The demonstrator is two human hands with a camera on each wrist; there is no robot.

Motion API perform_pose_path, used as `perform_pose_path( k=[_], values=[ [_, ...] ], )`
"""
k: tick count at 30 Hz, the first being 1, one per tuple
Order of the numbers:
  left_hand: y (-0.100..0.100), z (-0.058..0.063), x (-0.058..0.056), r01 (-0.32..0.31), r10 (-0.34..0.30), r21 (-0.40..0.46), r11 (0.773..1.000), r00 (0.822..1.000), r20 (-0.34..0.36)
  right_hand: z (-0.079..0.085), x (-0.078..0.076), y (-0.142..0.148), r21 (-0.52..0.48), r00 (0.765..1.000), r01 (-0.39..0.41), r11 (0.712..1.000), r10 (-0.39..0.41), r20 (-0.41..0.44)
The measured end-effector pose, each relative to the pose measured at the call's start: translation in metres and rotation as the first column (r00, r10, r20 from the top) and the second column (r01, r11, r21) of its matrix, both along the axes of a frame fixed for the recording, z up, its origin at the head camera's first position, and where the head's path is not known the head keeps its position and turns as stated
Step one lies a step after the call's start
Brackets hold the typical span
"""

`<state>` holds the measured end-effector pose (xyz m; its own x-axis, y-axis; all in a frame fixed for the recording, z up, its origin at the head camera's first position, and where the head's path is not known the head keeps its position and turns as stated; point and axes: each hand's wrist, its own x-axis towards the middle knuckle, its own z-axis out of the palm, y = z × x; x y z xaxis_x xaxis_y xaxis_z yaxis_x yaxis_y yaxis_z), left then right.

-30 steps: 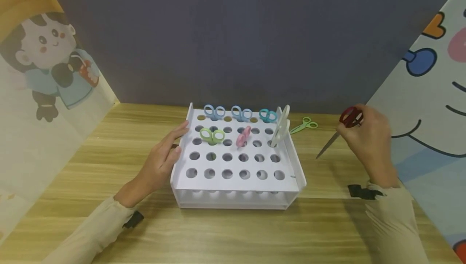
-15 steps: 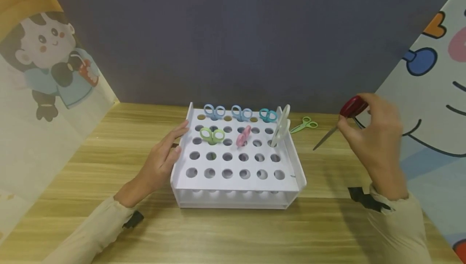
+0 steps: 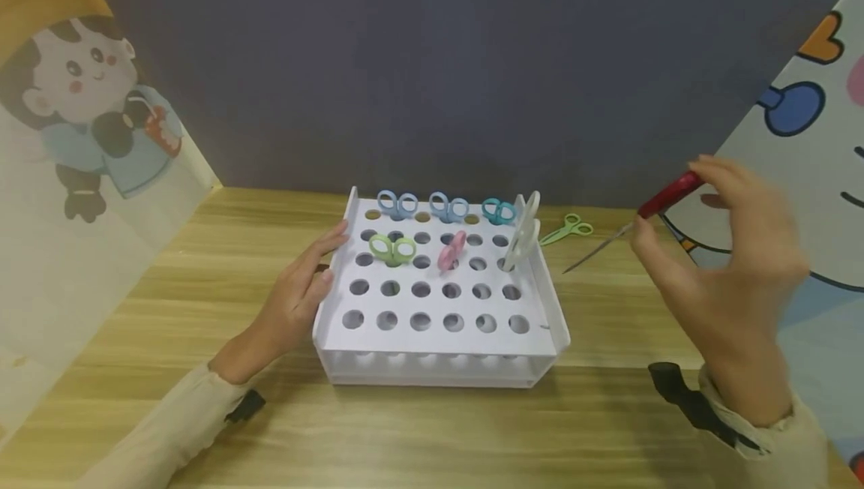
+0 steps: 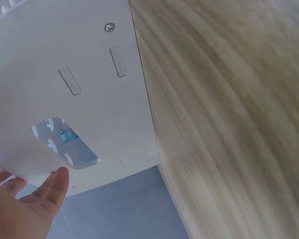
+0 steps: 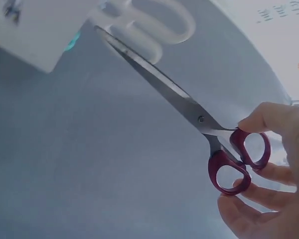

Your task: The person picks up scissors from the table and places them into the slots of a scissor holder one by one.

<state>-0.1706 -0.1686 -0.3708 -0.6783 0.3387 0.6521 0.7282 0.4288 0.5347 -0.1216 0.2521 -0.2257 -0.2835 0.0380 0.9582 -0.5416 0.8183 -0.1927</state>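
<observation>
My right hand (image 3: 732, 271) pinches dark red-handled scissors (image 3: 670, 195) by their handle loops, in the air right of the rack. Their closed blades point left and slightly down. In the right wrist view, thumb and fingers hold the loops of the red scissors (image 5: 226, 169). My left hand (image 3: 286, 305) rests with fairly straight fingers against the left side of a white holed rack (image 3: 435, 337). In the left wrist view, its fingertips touch the side panel (image 4: 99, 94) below a cutout.
In the rack stand several scissors: blue pairs (image 3: 397, 204), a teal pair (image 3: 498, 211), a green pair (image 3: 392, 250), a pink pair (image 3: 451, 251) and a tall white pair (image 3: 523, 234). Green scissors (image 3: 567, 228) lie on the wooden table (image 3: 432, 436) behind right. A dark panel (image 3: 432, 76) rises behind.
My right hand has moved right and nearer, raising the red scissors and turning them so the handles show edge-on and the blades lie flatter. The left hand stays on the rack.
</observation>
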Motion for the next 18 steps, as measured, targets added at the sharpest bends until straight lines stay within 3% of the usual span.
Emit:
perform_pose_path(
  k=[3,8,12,18],
  values=[
    [0.0,-0.001,0.0,0.002,-0.002,-0.003,1.0,1.0,-0.004,-0.001,0.006,-0.004,-0.047,0.997,-0.059,0.997,0.056,-0.051],
    [0.001,-0.001,-0.001,0.01,-0.01,0.004,1.0,1.0,-0.013,-0.005,0.013,-0.01,-0.001,0.984,-0.168,0.986,0.168,-0.063],
    [0.002,-0.001,-0.002,0.015,-0.014,0.009,1.0,1.0,-0.02,-0.007,0.017,-0.017,0.131,0.964,-0.265,0.955,0.262,0.044],
    [0.001,0.0,-0.001,0.007,-0.007,0.007,1.0,1.0,-0.001,-0.011,0.018,-0.029,0.262,0.916,-0.397,0.879,0.361,0.176]
  ],
)
